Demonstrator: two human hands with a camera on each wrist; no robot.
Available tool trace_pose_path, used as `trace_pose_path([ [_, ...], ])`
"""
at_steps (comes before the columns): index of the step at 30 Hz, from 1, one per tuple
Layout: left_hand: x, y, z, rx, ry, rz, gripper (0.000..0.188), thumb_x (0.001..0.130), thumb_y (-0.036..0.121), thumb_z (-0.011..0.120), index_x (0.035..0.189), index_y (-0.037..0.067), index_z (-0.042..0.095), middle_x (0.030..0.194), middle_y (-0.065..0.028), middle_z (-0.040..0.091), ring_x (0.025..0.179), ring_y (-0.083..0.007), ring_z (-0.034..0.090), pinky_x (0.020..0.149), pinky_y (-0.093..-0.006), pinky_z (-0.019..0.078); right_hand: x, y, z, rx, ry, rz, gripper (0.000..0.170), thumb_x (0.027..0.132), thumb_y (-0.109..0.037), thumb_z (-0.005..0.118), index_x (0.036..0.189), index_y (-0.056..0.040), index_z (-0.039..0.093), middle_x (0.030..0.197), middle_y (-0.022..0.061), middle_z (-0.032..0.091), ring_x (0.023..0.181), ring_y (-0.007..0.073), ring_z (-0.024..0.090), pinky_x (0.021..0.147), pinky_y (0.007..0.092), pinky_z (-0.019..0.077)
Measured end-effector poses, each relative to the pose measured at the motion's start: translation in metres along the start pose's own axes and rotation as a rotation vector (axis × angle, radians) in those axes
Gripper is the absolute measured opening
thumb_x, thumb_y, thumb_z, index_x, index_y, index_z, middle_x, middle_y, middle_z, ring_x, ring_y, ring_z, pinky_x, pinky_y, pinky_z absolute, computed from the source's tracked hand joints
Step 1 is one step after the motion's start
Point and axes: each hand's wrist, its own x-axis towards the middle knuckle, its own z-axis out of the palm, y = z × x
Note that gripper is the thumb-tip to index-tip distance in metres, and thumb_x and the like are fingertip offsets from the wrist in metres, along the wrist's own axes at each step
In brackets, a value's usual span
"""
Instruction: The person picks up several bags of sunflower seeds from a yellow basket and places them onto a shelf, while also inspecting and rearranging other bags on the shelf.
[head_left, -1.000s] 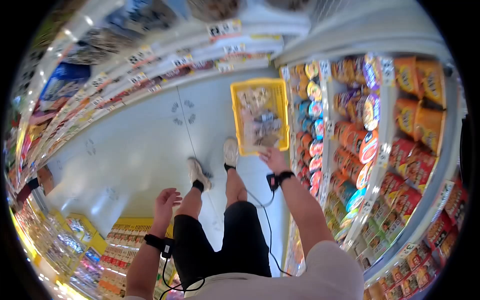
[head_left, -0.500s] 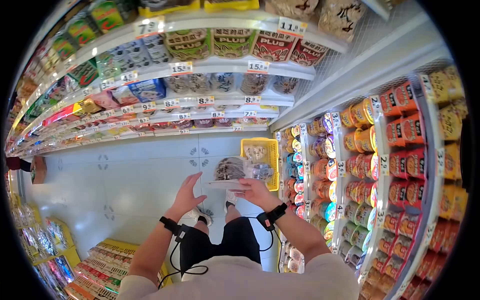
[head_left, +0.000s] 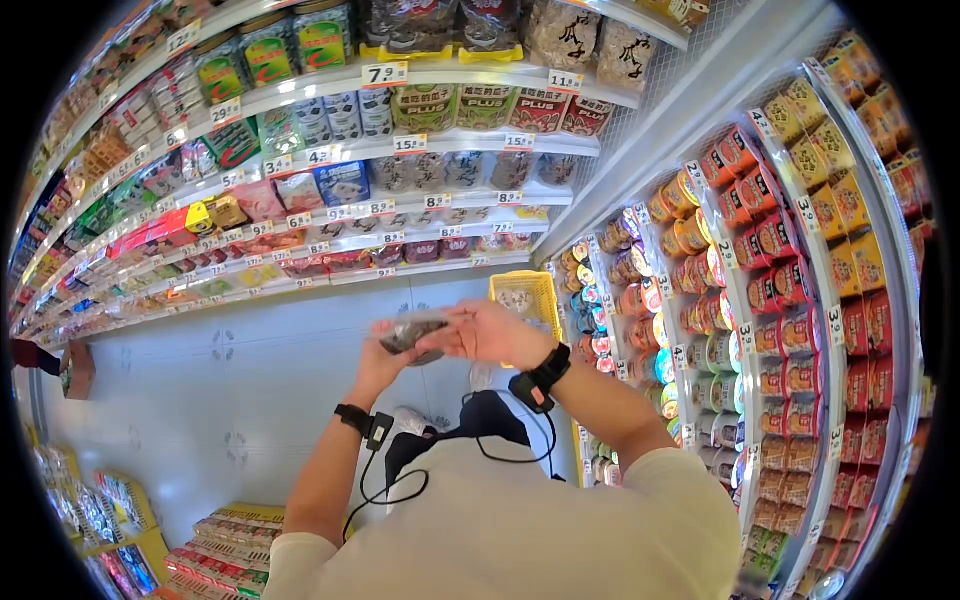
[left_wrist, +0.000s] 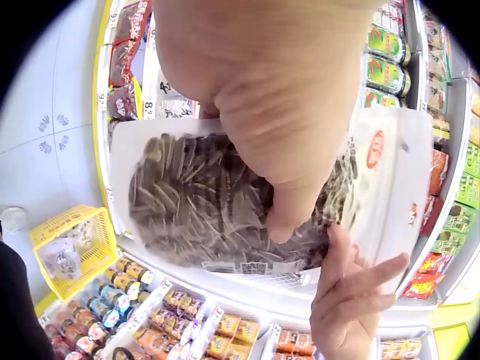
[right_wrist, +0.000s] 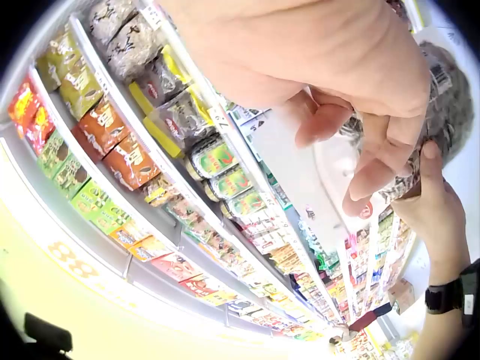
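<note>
One held bag point(left_wrist: 202, 202), one basket point(head_left: 549, 300)

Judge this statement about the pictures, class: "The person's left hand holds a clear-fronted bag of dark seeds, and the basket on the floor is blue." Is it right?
Not quite: the basket is yellow, not blue, as the head view shows. The rest stands: it is on the floor, and the left hand holds the bag of dark seeds.

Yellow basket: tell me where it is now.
In the head view, the yellow basket sits on the floor just beyond the right hand, beside the shelves on the right.
</note>
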Motion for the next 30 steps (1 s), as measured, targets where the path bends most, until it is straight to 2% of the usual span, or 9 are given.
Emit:
trace_pose_path([
  [2,-0.007,0.004,-0.013,-0.042,0.021,-0.056,0.035,0.08,0.013,0.083,0.11,-0.002,0.072,0.097,-0.0114,0.076,0.088,-0.0167,0.071,0.08,-0.0335,0.0569,0.008,-0.001,0.008,-0.05,-0.091,-0.078,0.042,0.107,-0.038,0.045,0.104,-0.0009,0.064,0.133,0.0299,0.064,0.111,0.0319,0.071,0.086,0.0394,0.0578],
  [5,-0.02,0.006,-0.022,-0.272,0.134,-0.021,0.032,0.081,0.018,0.083,0.103,-0.004,0.074,0.092,-0.0095,0.076,0.083,-0.0129,0.069,0.073,-0.0333,0.0557,-0.003,-0.003,0.047,-0.28,0.136,-0.228,0.052,0.106,-0.05,0.045,0.086,-0.0056,0.06,0.13,0.026,0.067,0.104,0.0303,0.073,0.08,0.0375,0.0569],
  [7,-0.031,0.012,-0.047,-0.27,0.092,-0.206,0.033,0.083,0.018,0.083,0.105,-0.005,0.074,0.095,-0.0103,0.076,0.084,-0.0133,0.069,0.074,-0.0322,0.0555,-0.002,0.008,0.05,-0.584,0.461,-0.415,0.058,0.106,-0.055,0.046,0.08,-0.0056,0.058,0.119,0.0218,0.072,0.091,0.0259,0.072,0.071,0.0361,0.056],
  [9,-0.039,0.023,-0.06,-0.34,0.158,-0.191,0.034,0.085,0.017,0.082,0.108,-0.006,0.073,0.097,-0.0103,0.076,0.085,-0.0145,0.069,0.075,-0.0317,0.0554,-0.005,0.015,0.047,-0.747,0.544,-0.455,0.048,0.104,-0.05,0.055,0.089,-0.005,0.06,0.115,0.017,0.073,0.085,0.0205,0.071,0.069,0.0325,0.0535],
  [16,-0.044,0.015,-0.068,-0.516,0.142,-0.129,0.036,0.084,0.019,0.084,0.108,-0.006,0.073,0.099,-0.0097,0.076,0.085,-0.0162,0.07,0.078,-0.0322,0.0568,0.004,0.046,0.032,-1.06,0.54,-0.351,0.038,0.097,-0.033,0.067,0.111,0.0013,0.066,0.107,0.0102,0.072,0.077,0.0187,0.073,0.06,0.0293,0.0521],
  [19,-0.049,0.018,-0.075,-0.498,0.182,-0.123,0.037,0.084,0.019,0.084,0.109,-0.006,0.073,0.099,-0.0101,0.076,0.085,-0.0161,0.071,0.078,-0.0318,0.0572,0.005,0.041,0.002,-1.116,0.598,-0.322,0.036,0.095,-0.032,0.068,0.111,0.0008,0.066,0.104,0.0093,0.072,0.076,0.0183,0.074,0.059,0.0285,0.0517],
  [24,-0.06,0.018,-0.09,-0.516,0.27,-0.11,0.04,0.084,0.022,0.084,0.111,-0.005,0.073,0.099,-0.0097,0.076,0.083,-0.0158,0.071,0.075,-0.0312,0.0568,-0.012,0.029,-0.048,-0.847,0.674,-0.292,0.028,0.096,-0.029,0.064,0.107,-0.0035,0.067,0.099,0.0081,0.072,0.082,0.0188,0.072,0.067,0.0292,0.0528],
  [27,-0.06,0.016,-0.101,-0.504,0.278,-0.173,0.04,0.085,0.021,0.084,0.11,-0.008,0.073,0.099,-0.0111,0.075,0.082,-0.0166,0.071,0.074,-0.0318,0.0565,-0.015,0.013,-0.095,-0.747,0.781,-0.233,0.026,0.097,-0.027,0.062,0.109,-0.0037,0.066,0.099,0.0092,0.073,0.082,0.0196,0.072,0.068,0.0307,0.0537],
  [30,-0.056,0.016,-0.097,-0.575,0.308,-0.183,0.04,0.085,0.021,0.084,0.108,-0.009,0.072,0.099,-0.0121,0.075,0.082,-0.0172,0.071,0.074,-0.032,0.0566,-0.018,0.004,-0.107,-0.615,0.841,-0.235,0.016,0.096,-0.018,0.061,0.103,-0.005,0.067,0.098,0.0099,0.075,0.081,0.0186,0.072,0.066,0.0308,0.0545],
])
